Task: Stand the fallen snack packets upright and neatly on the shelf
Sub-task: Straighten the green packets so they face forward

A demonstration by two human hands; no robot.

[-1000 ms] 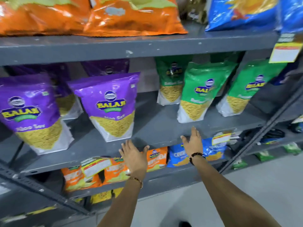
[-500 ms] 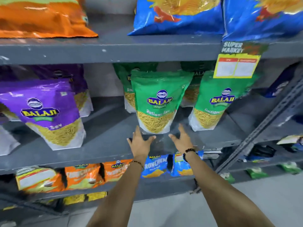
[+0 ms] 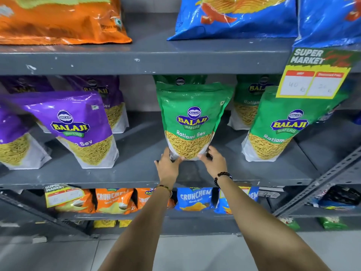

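A green Ratlami Sev packet (image 3: 192, 118) stands upright in the middle of the grey shelf (image 3: 136, 177). My left hand (image 3: 168, 165) grips its lower left corner, fingers wrapped around the base. My right hand (image 3: 214, 161) touches the lower right corner with fingers curled against it. A second green packet (image 3: 281, 126) leans to the right of it, with two more green packets (image 3: 248, 102) behind. Purple sev packets (image 3: 78, 126) stand tilted on the left part of the same shelf.
Orange (image 3: 58, 18) and blue (image 3: 234, 16) chip bags lie on the shelf above. A yellow supermarket price tag (image 3: 312, 75) hangs at the upper right. Crunchem packets (image 3: 193, 198) fill the shelf below. A slanted metal upright (image 3: 322, 182) runs at the right.
The view shifted right along the shelf. Both hands moved from the shelf's front edge up to the base of the middle green packet and closed on its lower corners.
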